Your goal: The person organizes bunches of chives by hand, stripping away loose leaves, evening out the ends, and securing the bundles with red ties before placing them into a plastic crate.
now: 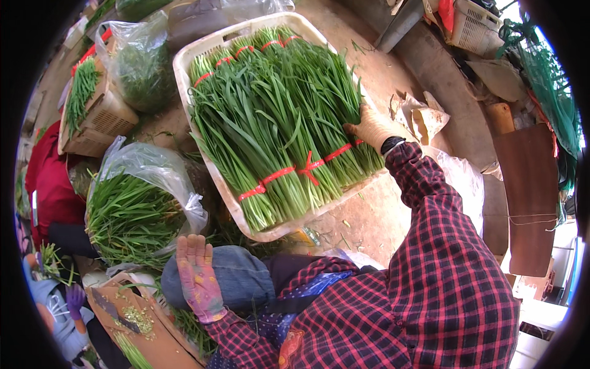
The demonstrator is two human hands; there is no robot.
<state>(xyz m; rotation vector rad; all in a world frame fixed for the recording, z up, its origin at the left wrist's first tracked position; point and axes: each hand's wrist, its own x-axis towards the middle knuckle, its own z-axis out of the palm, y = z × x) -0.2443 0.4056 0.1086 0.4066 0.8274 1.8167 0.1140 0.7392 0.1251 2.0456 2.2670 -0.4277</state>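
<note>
A pale plastic crate (270, 235) in front of me holds several bundles of garlic chives (264, 123), tied with red bands and laid in two rows with opposite ends outward. My right hand (373, 127), in a tan glove, is at the crate's right side. Its thumb lies over the leaves of the rightmost bundle and its fingers go down along the outer side, their tips partly hidden. My left hand (198, 280), in a stained pink and yellow glove, is raised above my knee, fingers stretched out, holding nothing.
Left of the crate stands a clear bag of loose chives (138, 212). Beyond it are a second bag (141, 67) and a stacked crate (107, 117). A person in red (52, 178) sits far left. At lower left, a co-worker's purple-gloved hand (75, 296) is near cardboard (157, 332).
</note>
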